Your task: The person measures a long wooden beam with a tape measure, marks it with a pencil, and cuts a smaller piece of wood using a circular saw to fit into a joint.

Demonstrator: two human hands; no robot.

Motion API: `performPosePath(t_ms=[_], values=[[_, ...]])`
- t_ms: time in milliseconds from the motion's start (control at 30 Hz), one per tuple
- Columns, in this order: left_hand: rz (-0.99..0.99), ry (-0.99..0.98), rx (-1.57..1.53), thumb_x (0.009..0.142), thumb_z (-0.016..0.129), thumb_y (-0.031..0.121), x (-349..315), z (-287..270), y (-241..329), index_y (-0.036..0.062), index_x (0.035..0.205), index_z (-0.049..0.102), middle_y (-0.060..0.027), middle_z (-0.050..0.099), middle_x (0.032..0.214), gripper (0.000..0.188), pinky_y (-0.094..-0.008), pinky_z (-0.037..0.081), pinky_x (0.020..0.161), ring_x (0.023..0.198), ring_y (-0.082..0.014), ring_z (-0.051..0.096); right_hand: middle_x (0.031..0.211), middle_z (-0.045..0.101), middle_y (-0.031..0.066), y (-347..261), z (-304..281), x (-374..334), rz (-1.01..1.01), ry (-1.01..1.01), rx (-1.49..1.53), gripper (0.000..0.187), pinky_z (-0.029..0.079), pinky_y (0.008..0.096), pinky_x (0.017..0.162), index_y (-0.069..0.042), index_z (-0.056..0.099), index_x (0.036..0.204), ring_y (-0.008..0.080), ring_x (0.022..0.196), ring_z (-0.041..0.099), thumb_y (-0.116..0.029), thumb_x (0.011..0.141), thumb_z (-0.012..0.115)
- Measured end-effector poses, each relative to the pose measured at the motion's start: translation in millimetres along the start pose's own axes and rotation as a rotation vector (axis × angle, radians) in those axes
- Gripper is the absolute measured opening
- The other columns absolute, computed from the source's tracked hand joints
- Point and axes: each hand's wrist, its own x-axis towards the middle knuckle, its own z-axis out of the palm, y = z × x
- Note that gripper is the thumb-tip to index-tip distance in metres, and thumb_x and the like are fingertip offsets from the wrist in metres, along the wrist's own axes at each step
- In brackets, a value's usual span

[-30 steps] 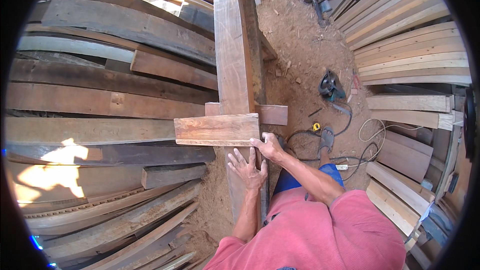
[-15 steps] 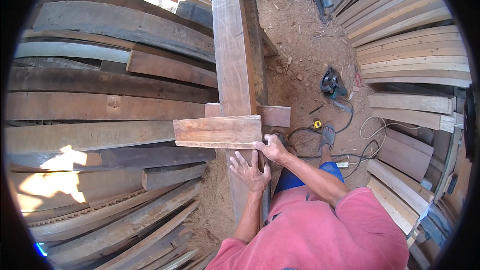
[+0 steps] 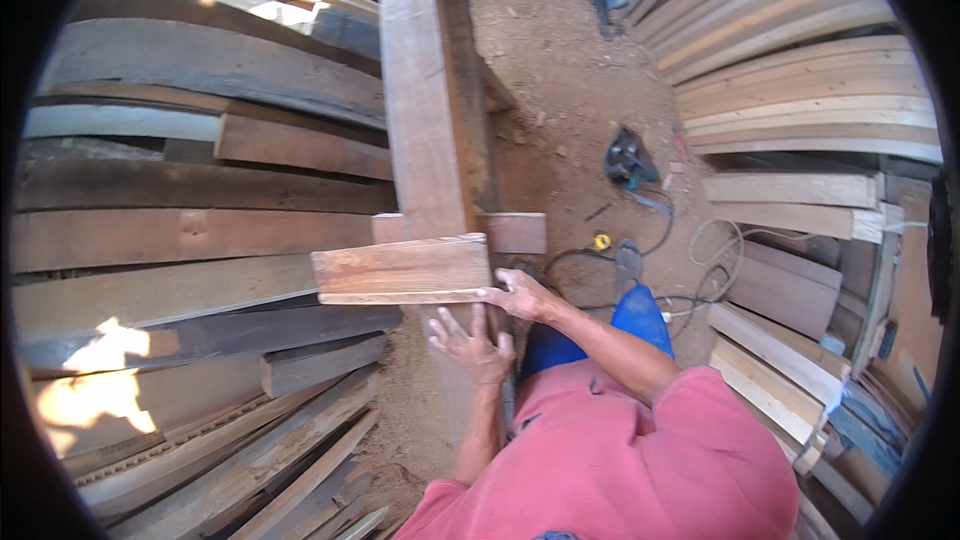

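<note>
A short brown board (image 3: 402,272) lies crosswise over a long plank (image 3: 425,130) that runs away from me. My right hand (image 3: 524,297) grips the board's near right corner, its thumb at the near edge. Just below that edge, my left hand (image 3: 474,348) rests with spread fingers on the near part of the long plank, fingertips close to the board. Whether those fingertips touch the board I cannot tell. Another short piece of wood (image 3: 515,233) sits crosswise just behind the board, partly hidden by the long plank.
Stacked dark planks (image 3: 190,235) fill the left side, and lighter boards (image 3: 800,80) are piled at the right. On the sawdust-covered ground (image 3: 540,50) are a circular saw (image 3: 628,157), a yellow tape measure (image 3: 601,241) and a looping cable (image 3: 738,255). My sandalled foot (image 3: 628,260) stands near the tape measure.
My view has swung, so the whole scene sits further left in the picture. Both hands and the board keep nearly the same places relative to each other.
</note>
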Motion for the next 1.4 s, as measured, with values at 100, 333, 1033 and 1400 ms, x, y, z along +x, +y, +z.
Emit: performPosePath(t_ms=[100, 333, 1033, 1400], values=[[-0.018, 0.119, -0.243, 0.067, 0.078, 0.032, -9, 52, -17, 0.031, 0.149, 0.041, -0.0323, 0.02, 0.158, 0.09, -0.0739, 0.015, 0.112, 0.145, -0.0584, 0.015, 0.078, 0.065, 0.0049, 1, -32, -28, 0.148, -0.08, 0.227, 0.044, 0.05, 0.0282, 0.056, -0.002, 0.065, 0.096, 0.0116, 0.064, 0.06, -0.046, 0.096, 0.064], [0.013, 0.25, -0.329, 0.063, 0.079, 0.021, -6, 95, -28, 0.0305, 0.146, 0.042, -0.0302, 0.018, 0.16, 0.091, -0.071, 0.01, 0.115, 0.147, -0.0553, 0.012, 0.072, 0.066, 0.0012, 110, -161, -31, 0.253, -0.052, -0.032, 0.041, 0.047, 0.0276, 0.051, -0.007, 0.064, 0.084, 0.0091, 0.058, 0.057, -0.046, 0.097, 0.062], [-0.052, 0.168, -0.32, 0.062, 0.068, 0.009, -15, 102, -25, 0.0225, 0.146, 0.036, -0.0308, 0.016, 0.157, 0.091, -0.0611, 0.017, 0.116, 0.146, -0.0512, 0.017, 0.159, 0.031, 0.025, 382, -320, 177, 0.247, -0.365, -1.619, 0.062, 0.024, 0.0488, 0.121, 0.003, 0.038, 0.15, 0.0391, 0.147, 0.033, -0.022, 0.095, 0.053], [-0.002, 0.16, -0.357, 0.061, 0.065, 0.008, -14, 106, -28, 0.0332, 0.157, 0.023, -0.0239, 0.016, 0.158, 0.107, -0.0574, 0.023, 0.115, 0.146, -0.0449, 0.021, 0.129, 0.063, 0.0163, 538, -371, 250, 0.357, -0.144, -1.556, 0.037, 0.052, 0.0374, 0.091, -0.005, 0.06, 0.128, 0.0273, 0.117, 0.062, -0.012, 0.092, 0.059]])
